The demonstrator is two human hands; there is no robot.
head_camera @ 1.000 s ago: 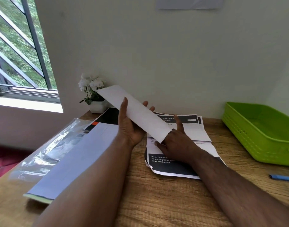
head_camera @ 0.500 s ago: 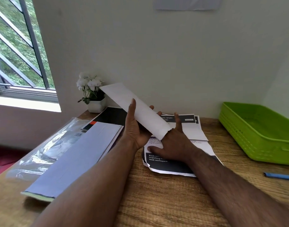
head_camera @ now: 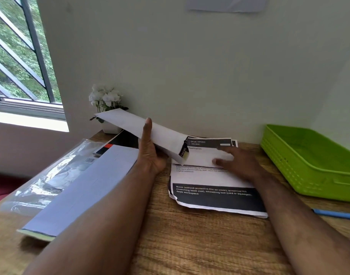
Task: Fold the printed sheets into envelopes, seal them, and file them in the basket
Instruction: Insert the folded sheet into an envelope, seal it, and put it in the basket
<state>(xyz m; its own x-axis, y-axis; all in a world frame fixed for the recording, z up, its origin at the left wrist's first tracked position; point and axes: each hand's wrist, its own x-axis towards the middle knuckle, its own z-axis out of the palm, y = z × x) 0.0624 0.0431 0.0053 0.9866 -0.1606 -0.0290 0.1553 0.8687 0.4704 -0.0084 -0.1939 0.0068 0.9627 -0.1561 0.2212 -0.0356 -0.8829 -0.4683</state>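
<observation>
My left hand (head_camera: 149, 151) holds a long white envelope (head_camera: 130, 124) above the desk, thumb up along its near side. The envelope slants from the flowers down to its open end, where a folded printed sheet (head_camera: 183, 152) shows inside. My right hand (head_camera: 235, 162) is blurred, fingers spread, over the folded top sheet of the stack of printed sheets (head_camera: 213, 197) lying flat on the desk. The green basket (head_camera: 309, 165) stands at the right against the wall.
A pad of white envelopes (head_camera: 86, 187) lies at the left over a clear plastic sleeve (head_camera: 41, 179) and a dark booklet (head_camera: 126, 138). A small pot of white flowers (head_camera: 105, 100) stands by the wall. A blue pen (head_camera: 336, 213) lies at the right edge.
My right hand has let go of the envelope's near end and moved right onto the printed stack. The envelope has tilted flatter, and a folded sheet now shows in its open end.
</observation>
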